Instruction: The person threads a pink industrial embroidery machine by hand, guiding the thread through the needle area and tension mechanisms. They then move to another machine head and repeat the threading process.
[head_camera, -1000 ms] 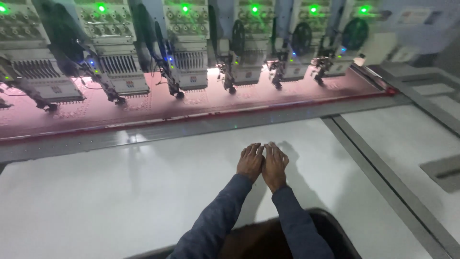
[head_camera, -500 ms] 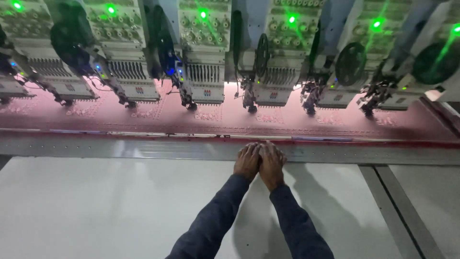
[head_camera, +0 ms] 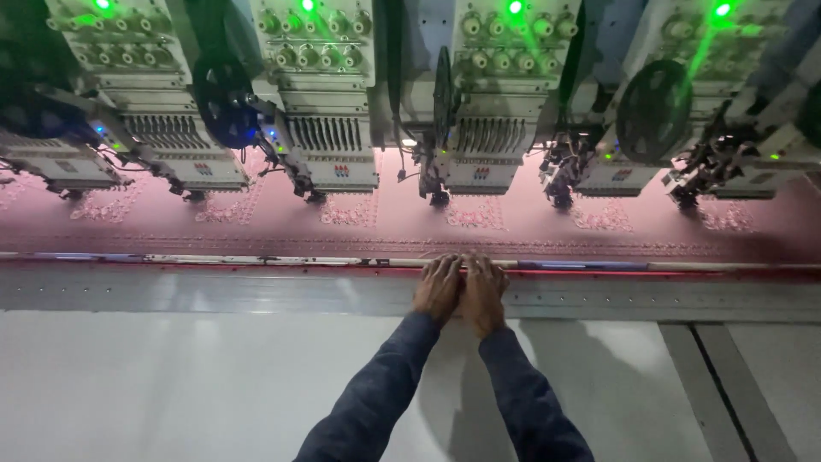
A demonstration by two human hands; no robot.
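Note:
My left hand (head_camera: 439,287) and my right hand (head_camera: 483,293) lie side by side, palms down, touching each other. Their fingertips rest on the long frame bar (head_camera: 256,260) at the near edge of the stretched pink fabric (head_camera: 385,227). Neither hand holds anything, and the fingers lie close together and flat. Both arms wear dark blue sleeves. Straight beyond the hands hangs an embroidery head (head_camera: 483,128) with its needles above a stitched motif (head_camera: 472,214).
A row of embroidery heads with green lights spans the back: (head_camera: 329,128), (head_camera: 171,137), (head_camera: 650,128). Stitched motifs repeat along the fabric under each head. A grey metal rail (head_camera: 214,291) and a white table top (head_camera: 171,385) lie on my side.
My joined hands have slid forward from the white table over the grey rail onto the frame bar. The view has moved closer to the machine heads.

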